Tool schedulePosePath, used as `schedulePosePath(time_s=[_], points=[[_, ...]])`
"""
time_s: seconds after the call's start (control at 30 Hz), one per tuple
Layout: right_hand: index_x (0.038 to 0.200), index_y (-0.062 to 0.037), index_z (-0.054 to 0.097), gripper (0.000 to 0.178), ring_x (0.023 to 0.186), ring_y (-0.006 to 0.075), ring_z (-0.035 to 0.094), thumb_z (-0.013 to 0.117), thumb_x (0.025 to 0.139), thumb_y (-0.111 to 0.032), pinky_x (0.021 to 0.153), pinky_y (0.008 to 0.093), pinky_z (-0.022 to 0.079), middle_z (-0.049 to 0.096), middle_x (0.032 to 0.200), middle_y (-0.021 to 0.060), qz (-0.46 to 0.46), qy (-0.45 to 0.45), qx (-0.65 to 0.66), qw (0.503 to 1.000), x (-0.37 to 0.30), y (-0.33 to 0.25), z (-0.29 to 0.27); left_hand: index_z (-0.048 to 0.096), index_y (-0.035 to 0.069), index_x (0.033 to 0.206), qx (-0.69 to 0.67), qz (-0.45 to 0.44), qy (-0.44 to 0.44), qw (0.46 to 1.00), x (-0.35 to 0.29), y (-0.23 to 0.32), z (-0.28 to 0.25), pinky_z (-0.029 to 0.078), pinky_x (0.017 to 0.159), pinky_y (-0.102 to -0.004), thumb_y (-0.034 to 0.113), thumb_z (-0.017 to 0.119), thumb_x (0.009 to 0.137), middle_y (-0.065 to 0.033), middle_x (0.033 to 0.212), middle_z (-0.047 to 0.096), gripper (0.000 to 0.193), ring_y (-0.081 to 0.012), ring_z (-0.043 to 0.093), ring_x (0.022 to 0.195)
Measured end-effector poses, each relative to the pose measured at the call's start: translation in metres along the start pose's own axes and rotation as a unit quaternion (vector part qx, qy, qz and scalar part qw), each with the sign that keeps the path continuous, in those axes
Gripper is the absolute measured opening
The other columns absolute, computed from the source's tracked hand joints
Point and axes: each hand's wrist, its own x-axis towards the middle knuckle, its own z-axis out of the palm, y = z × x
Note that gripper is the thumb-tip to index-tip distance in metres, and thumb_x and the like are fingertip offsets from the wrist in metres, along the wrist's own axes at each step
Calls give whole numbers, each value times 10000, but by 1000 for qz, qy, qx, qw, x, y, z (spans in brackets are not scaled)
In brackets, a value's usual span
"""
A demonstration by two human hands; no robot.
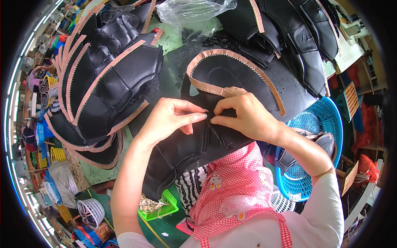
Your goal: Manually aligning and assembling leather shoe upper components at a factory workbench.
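Observation:
A black leather shoe upper (178, 151) hangs over the near edge of the table, in front of my body. Along its far part curves a tan strip (248, 62) with a zigzag edge. My left hand (167, 120) pinches the upper's edge between thumb and fingers. Close beside it, my right hand (250, 113) also pinches the upper, its thumb and forefinger near the left fingertips. Whatever small detail lies between the fingertips is too small to make out. The near end of the tan strip passes behind my right hand.
Stacked black uppers (124, 87) with tan zigzag edges lie at the left, and more uppers (304, 47) at the far right. A clear plastic bag (194, 10) sits at the back. Beside my right arm stands a blue basket (339, 124); a green basket (175, 202) is below the table.

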Motion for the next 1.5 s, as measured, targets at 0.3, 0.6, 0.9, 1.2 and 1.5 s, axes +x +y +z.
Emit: schedulePosePath(time_s=[0.3, 0.6, 0.9, 1.2, 1.5], points=[[893, -3, 739, 163, 936, 303, 620, 798, 824, -138, 852, 389, 501, 678, 886, 144, 7, 33, -1, 999, -5, 1, 7, 761, -3, 1076, -18, 19, 9, 1000, -3, 0, 2, 530, 588, -213, 140, 748, 933, -12, 836, 712, 203, -59, 638, 636], [887, -16, 754, 165, 902, 282, 621, 816, 808, -148, 843, 379, 496, 671, 867, 128, 19, 43, 8, 999, -7, 0, 8, 755, -15, 1054, -3, 29, 32, 999, -6, -1, 6, 526, 573, -217, 148, 739, 945, -5, 799, 699, 197, -59, 637, 618], [826, -16, 744, 177, 888, 283, 621, 813, 782, -172, 884, 397, 476, 652, 796, 119, 36, 66, 1, 997, -7, -3, 12, 753, -16, 1054, -3, 50, 33, 998, -7, -6, 7, 526, 580, -216, 124, 728, 948, -8, 809, 705, 178, -55, 636, 614], [819, -15, 745, 176, 865, 270, 617, 814, 784, -173, 874, 388, 479, 656, 783, 105, 33, 72, 11, 997, -7, -4, 12, 747, -28, 1064, 21, 34, 23, 999, -7, 1, 7, 547, 605, -225, 123, 727, 942, -21, 828, 715, 195, -67, 650, 634], [827, -14, 751, 186, 853, 267, 611, 824, 779, -179, 842, 394, 484, 659, 781, 104, 25, 71, 13, 997, -7, 0, 12, 743, -27, 1053, 17, 14, 3, 1000, -5, 6, 6, 546, 592, -222, 131, 720, 948, -22, 807, 703, 191, -73, 653, 635]])
